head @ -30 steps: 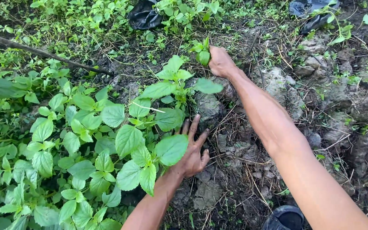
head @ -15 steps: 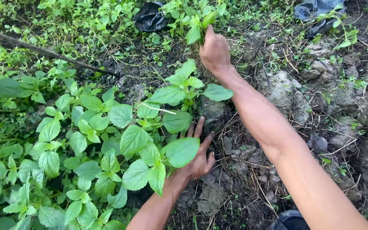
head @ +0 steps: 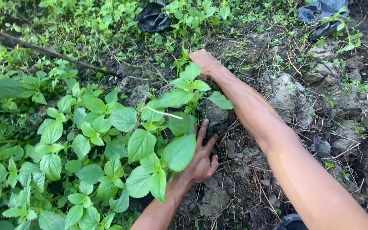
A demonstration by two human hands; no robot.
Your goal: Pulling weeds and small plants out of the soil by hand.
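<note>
Weeds: a dense patch of broad, toothed green leaves (head: 86, 140) fills the left half of the view, with a bare branch (head: 43, 51) lying across the ground behind it.
Left hand: the left hand (head: 201, 159) rests flat on the soil at the patch's right edge, fingers spread and holding nothing, partly under a large leaf.
Tall weed: one leafy stalk (head: 184, 91) rises between the two hands, at the border of green and bare earth.
Right hand: the right hand (head: 203, 59) reaches to the far side of that stalk, fingers curled down among small shoots (head: 182, 57); leaves hide whether they pinch a stem, so the grip cannot be told.
Soil: cracked clods and dry straw (head: 299, 102) cover the right half; dark plastic scraps (head: 152, 19) lie at the top edge.
Step in hand: hand-weeding at the patch's edge, by the look of it, with the right hand seeking a hold low on a shoot.
Next move calls for: a firm pinch near the base and a straight pull, the left hand bracing the ground.
</note>
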